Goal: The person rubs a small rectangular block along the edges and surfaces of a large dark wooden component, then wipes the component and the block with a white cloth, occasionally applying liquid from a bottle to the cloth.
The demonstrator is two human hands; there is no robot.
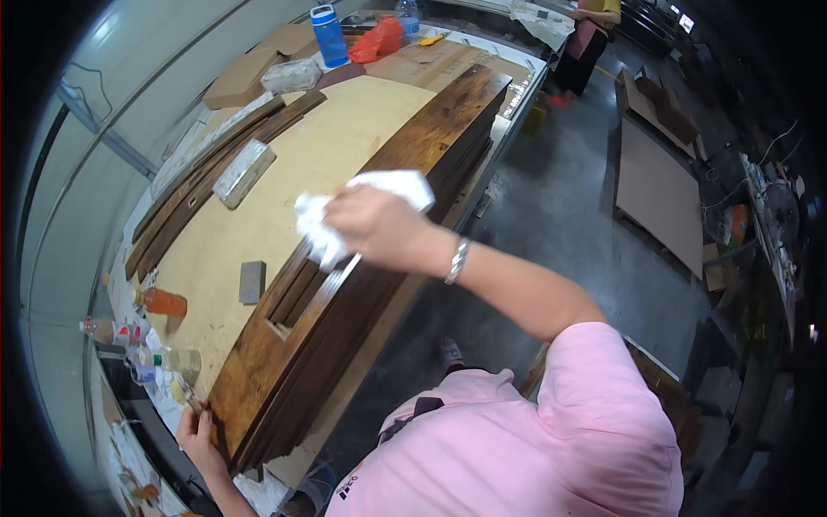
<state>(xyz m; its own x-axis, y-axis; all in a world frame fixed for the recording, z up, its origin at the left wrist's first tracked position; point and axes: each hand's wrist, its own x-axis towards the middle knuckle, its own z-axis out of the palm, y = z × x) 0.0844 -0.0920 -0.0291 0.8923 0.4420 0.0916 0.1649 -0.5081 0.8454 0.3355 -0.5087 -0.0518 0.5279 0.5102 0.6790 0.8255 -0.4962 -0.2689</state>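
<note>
While gripping a white cloth (405,185) in the fingers of the right hand (370,222), holds it over the middle of the boards (250,370) stacked on the bench (336,142), right of a grey block (251,283); has the left hand (200,441) at their near end, with fingers bent. Cannot tell about any grip there.

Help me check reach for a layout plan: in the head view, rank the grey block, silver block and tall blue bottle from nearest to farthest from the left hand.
1. Grey block: left of the board stack.
2. Silver block: farther up, left of the white cloth.
3. Tall blue bottle: farthest, left of the red bag.
</note>
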